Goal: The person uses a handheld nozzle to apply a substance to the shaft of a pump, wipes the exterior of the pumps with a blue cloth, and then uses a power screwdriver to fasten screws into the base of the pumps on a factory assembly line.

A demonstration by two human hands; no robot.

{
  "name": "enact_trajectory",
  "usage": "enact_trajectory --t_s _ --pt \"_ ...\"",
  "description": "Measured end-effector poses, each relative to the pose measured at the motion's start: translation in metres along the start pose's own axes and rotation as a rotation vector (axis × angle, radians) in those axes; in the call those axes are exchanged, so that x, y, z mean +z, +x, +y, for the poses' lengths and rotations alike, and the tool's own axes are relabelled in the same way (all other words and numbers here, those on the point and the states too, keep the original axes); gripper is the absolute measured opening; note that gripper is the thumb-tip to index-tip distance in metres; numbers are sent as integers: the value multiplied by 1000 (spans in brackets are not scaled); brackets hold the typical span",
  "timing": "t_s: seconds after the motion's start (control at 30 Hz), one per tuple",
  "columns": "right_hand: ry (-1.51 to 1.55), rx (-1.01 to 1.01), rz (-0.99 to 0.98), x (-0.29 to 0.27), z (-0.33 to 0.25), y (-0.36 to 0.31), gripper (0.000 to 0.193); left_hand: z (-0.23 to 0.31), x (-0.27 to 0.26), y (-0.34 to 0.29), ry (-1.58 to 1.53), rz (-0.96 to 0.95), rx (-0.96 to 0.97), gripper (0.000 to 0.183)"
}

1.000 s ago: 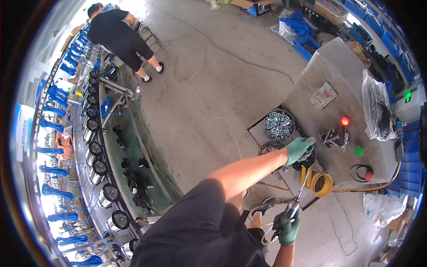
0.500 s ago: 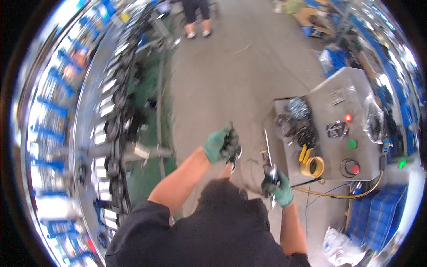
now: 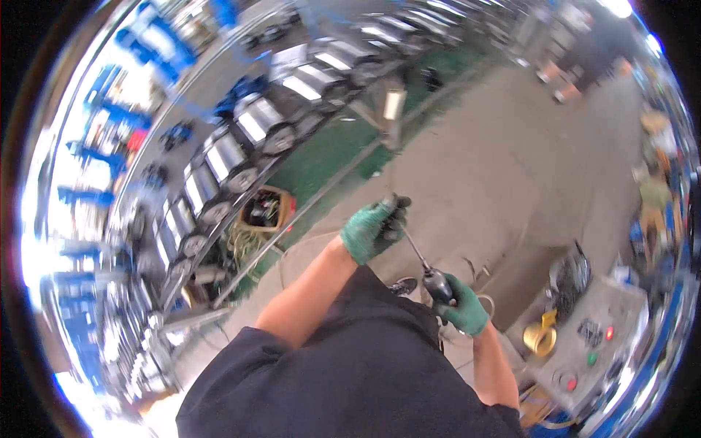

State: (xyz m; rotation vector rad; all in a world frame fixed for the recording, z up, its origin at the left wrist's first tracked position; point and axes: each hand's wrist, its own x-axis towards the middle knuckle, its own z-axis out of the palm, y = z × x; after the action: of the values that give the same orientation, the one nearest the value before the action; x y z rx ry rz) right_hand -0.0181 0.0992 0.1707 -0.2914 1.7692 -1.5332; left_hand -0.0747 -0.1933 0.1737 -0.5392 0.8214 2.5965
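My right hand [image 3: 464, 306], in a green glove with dark fingers, is wrapped round a black power screwdriver [image 3: 438, 285] with a long thin bit. The bit points up and left, and its tip reaches my left hand [image 3: 374, 231]. That hand wears the same kind of glove, and its fingers are curled together. What they hold, if anything, is too small and blurred to make out. Both hands are in front of my dark shirt, above the floor.
A conveyor line with silver-and-black cylindrical units [image 3: 255, 120] runs along the left. Beneath it sits a box of dark parts [image 3: 264, 208]. At lower right stands a grey table [image 3: 569, 358] with a yellow tape roll [image 3: 539, 339] and buttons. Another person [image 3: 595, 51] stands at far right.
My view has swung left toward the line, so the table now lies lower right. The screwdriver has tilted left, bringing its bit tip to my left hand.
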Motion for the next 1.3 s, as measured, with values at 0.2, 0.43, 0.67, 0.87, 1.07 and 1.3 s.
enact_trajectory --t_s 0.2,0.43,0.67,0.87,1.07,1.3 --pt "-14 66 -162 93 -18 48 58 29 -124 -113 -135 168 91 42" --pt "-55 205 -391 243 -58 92 60 59 -237 -256 -184 294 291 40" --pt "-241 174 -610 386 -55 97 67 45 -292 -385 -402 387 610 40" --pt "-27 251 -725 469 -10 56 59 18 -298 -472 -481 509 792 33" --pt "-19 246 -780 525 -7 2 62 -12 -314 -544 -340 651 754 38" --pt "-78 197 -706 590 -7 -24 61 -15 -364 -585 -392 670 775 44"
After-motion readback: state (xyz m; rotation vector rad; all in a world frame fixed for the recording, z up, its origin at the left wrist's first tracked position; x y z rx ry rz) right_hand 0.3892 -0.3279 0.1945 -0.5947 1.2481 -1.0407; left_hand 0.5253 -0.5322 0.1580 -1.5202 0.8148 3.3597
